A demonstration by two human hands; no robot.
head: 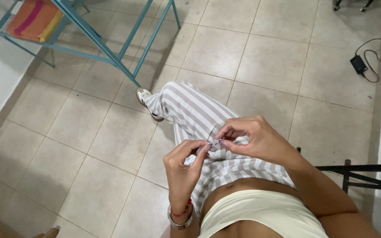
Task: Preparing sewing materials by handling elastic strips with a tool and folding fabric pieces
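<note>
Above the striped trousers (199, 117), both hands pinched a small pale object (213, 144), too small to identify. Left hand (182, 165) gripped it from below, right hand (256, 139) from above. Beyond the trousers stood a blue metal frame (111, 48) on the tiled floor (265, 57).

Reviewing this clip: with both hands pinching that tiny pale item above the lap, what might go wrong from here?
1. The small pale item is held only by the fingertips of the left hand and right hand; it might slip.
2. If dropped, it may be hard to spot against the striped trousers or the pale tiled floor.
</note>
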